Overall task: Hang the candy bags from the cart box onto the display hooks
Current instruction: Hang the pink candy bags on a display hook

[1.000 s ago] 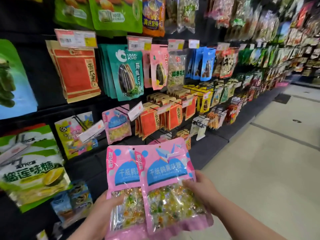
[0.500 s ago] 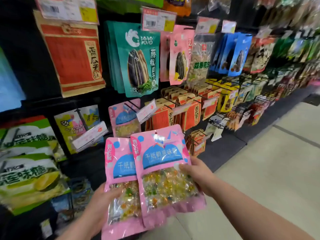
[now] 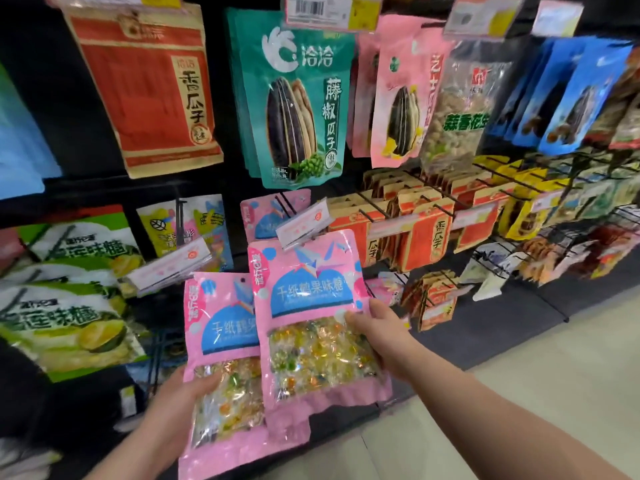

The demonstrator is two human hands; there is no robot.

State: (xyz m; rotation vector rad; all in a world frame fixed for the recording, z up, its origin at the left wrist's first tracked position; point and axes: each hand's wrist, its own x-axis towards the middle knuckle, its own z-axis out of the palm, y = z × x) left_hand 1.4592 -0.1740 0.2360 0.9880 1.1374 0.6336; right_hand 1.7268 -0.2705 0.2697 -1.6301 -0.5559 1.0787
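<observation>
Our right hand (image 3: 381, 336) had its grip closed on the right edge of the front candy bag (image 3: 311, 320), thumb lying across the clear window full of wrapped sweets, fingers tucked behind the pink film. Our left hand (image 3: 180, 407) gripped the second candy bag (image 3: 221, 341) from its left side, thumb pressed on the clear lower half, the rest of the hand behind it. The front bag overlapped the right portion of the second one and sat higher, both upright and facing us.

The top edge of the front bag reached just under a white price tag (image 3: 306, 225) at the tip of a display hook (image 3: 287, 202). On that hook, further back against the black shelf wall, hung a matching pink bag (image 3: 266, 216), partly hidden by the tag.

Above it hung a teal sunflower-seed bag (image 3: 298, 102), with a red-and-tan seed bag (image 3: 149, 84) to its left. Green durian candy bags (image 3: 69, 306) filled the lower left of the shelving, and orange seed packs (image 3: 426, 233) hung in rows to the right. Pale floor (image 3: 519, 393) showed at the lower right.
</observation>
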